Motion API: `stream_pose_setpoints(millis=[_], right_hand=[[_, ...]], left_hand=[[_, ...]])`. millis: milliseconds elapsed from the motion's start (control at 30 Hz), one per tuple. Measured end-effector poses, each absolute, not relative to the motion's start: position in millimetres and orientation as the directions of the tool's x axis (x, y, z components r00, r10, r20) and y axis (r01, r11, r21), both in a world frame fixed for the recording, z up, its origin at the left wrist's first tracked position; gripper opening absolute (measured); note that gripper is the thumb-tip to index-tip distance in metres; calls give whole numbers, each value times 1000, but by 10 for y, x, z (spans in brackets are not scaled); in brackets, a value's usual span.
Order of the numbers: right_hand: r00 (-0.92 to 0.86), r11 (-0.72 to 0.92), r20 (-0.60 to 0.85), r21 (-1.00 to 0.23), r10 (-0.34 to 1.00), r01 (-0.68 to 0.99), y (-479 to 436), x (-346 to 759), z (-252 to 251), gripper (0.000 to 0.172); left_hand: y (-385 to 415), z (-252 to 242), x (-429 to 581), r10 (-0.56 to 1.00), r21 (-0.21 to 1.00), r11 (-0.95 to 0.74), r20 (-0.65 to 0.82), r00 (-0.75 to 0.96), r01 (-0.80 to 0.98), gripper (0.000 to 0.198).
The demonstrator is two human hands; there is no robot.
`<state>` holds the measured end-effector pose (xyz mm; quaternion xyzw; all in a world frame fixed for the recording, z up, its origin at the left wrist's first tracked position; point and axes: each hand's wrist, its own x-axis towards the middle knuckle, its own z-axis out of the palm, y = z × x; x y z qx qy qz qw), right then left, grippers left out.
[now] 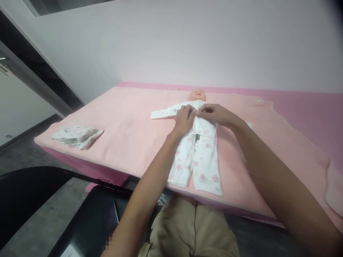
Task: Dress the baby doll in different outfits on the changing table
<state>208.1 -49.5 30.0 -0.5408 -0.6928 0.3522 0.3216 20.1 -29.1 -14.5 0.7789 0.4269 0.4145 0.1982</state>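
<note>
A baby doll (pixel 198 95) lies on its back on the pink-covered table, its head toward the wall. It wears a white printed baby top (pixel 205 126) and white printed baby pants (pixel 206 162); one sleeve stretches out to the left. At the front of the top, just below the neck, my left hand (pixel 184 117) and my right hand (pixel 214 112) meet, fingertips pinched on the fabric. Whether a snap or tie sits between the fingers is too small to make out. My right forearm hides most of the other sleeve.
Folded white printed cloth (pixel 77 135) lies on the left of the pink table cover (pixel 125 142). A black chair (pixel 88 217) with a phone (pixel 111 216) on its seat stands in front at left. The wall (pixel 187 46) rises behind the table.
</note>
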Motion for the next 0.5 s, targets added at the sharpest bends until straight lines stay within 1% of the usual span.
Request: stream_pose_setpoints(millis=[167, 333, 500], right_hand=[[-188, 143, 55, -857, 981, 496, -481, 2120, 287, 37], [-266, 119, 12, -913, 964, 390, -496, 2200, 302, 37], [-242, 120, 22, -908, 970, 400, -484, 2216, 283, 36]], left_hand=[[-297, -157, 198, 825, 673, -563, 485, 288, 479, 22], [-313, -157, 202, 843, 669, -534, 467, 267, 516, 25], [-311, -174, 203, 833, 663, -550, 483, 270, 508, 24]])
